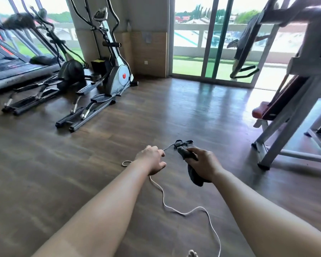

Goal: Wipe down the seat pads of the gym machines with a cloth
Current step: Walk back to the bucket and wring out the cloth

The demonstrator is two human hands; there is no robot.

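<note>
My right hand (204, 164) grips a dark grey cloth (194, 176), which hangs below the fist and bunches out above the fingers. My left hand (153, 159) is held out beside it, fingers curled around a thin white cord (163, 199) that trails down over the floor toward me. A weight machine (293, 101) with a grey frame stands at the right; its red seat pad (260, 110) is low on the frame, well beyond both hands.
Two elliptical trainers (107, 71) stand at the back left, with a treadmill (11, 67) further left. Sliding glass doors (211, 43) fill the back wall. Dark wooden floor (156, 112) spreads between the machines.
</note>
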